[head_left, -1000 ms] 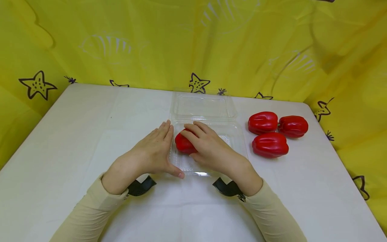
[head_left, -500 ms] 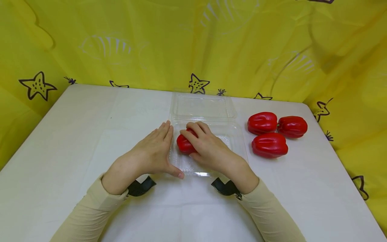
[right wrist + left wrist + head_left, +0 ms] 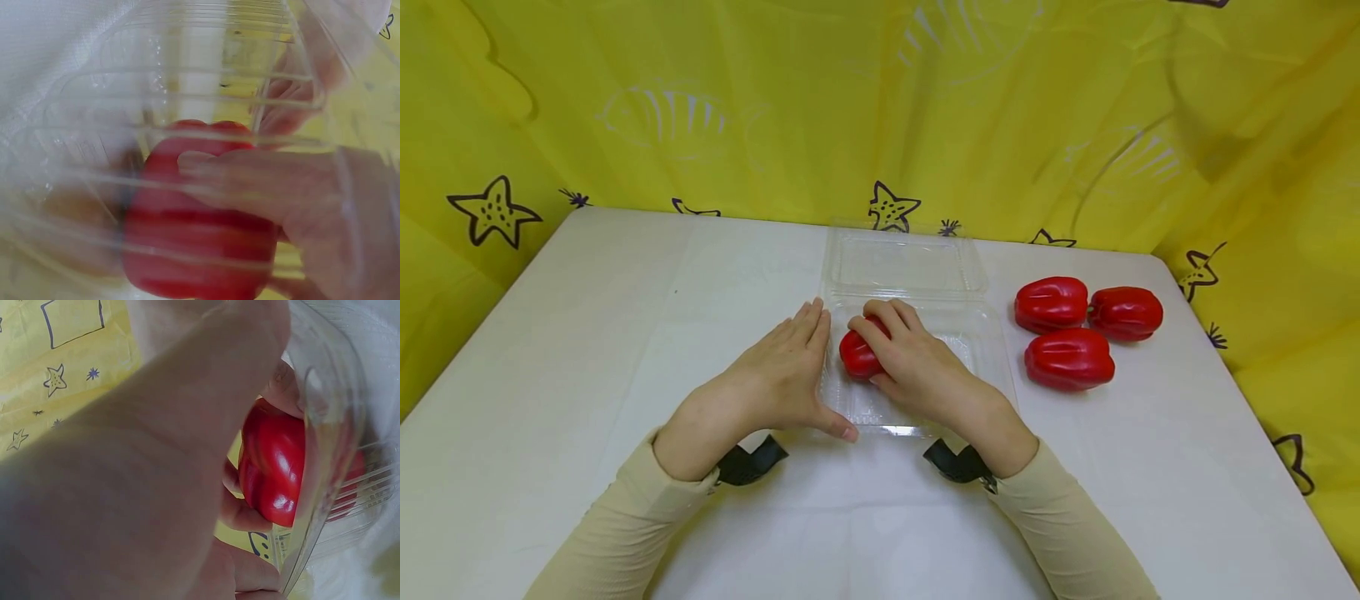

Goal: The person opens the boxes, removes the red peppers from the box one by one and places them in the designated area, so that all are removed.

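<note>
A red bell pepper (image 3: 860, 356) is inside the left part of a clear plastic clamshell container (image 3: 992, 358). My right hand (image 3: 921, 362) grips it from above, fingers curled over the far side and thumb on the near side. In the right wrist view the thumb lies across the pepper (image 3: 194, 250), seen through the clear wall. My left hand (image 3: 775, 371) rests against the container's left edge, fingers straight and thumb spread along the front edge. Through the left wrist view the pepper (image 3: 272, 465) shows behind the container's rim (image 3: 325, 506).
The container's lid (image 3: 902, 262) lies folded back toward the yellow curtain (image 3: 775, 100). Three more red bell peppers (image 3: 1070, 360) sit together on the white table (image 3: 550, 400), right of the container.
My right hand and the pepper in it have shifted slightly to the right within the container. My left hand stays in place.
</note>
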Tool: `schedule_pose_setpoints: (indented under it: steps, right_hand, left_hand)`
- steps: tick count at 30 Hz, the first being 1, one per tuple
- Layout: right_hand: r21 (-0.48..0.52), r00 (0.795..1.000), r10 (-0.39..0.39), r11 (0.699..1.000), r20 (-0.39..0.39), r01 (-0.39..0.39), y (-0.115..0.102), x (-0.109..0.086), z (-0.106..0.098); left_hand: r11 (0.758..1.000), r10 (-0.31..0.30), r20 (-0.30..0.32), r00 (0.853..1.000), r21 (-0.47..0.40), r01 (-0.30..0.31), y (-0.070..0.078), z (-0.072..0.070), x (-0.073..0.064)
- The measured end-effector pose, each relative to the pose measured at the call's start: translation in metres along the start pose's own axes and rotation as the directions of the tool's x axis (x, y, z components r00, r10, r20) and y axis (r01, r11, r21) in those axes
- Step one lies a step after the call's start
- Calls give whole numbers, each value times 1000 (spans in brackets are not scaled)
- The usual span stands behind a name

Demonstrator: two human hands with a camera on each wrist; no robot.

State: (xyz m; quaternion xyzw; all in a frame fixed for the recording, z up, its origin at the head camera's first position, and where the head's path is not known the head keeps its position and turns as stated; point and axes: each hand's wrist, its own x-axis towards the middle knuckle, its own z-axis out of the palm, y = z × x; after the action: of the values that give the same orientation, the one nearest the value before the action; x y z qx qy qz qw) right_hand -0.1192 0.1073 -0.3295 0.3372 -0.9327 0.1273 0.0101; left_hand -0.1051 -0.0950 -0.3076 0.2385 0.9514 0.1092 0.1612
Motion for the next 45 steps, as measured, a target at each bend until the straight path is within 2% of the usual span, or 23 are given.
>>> schedule_pose_setpoints:
  steps: [10,28,37,45]
  right_hand:
    - [-10,999,-30,1000,-38,29,1,0,2]
    - [-10,998,-20,1000,-57,19,2,-2,3]
    - [-11,999,18,1000,-50,-19,3,-9,-11]
    - [-50,999,-19,999,-49,17,1,-14,-21]
  left_hand:
    - [1000,-2,2,1000,-7,2,0,0,1]
    - [1000,0,0,1000,-4,0,0,0,1]
    - [1000,-2,-11,1000,4,2,1,1,0]
    - [1000,-6,-16,1000,-4,6,1,1,0]
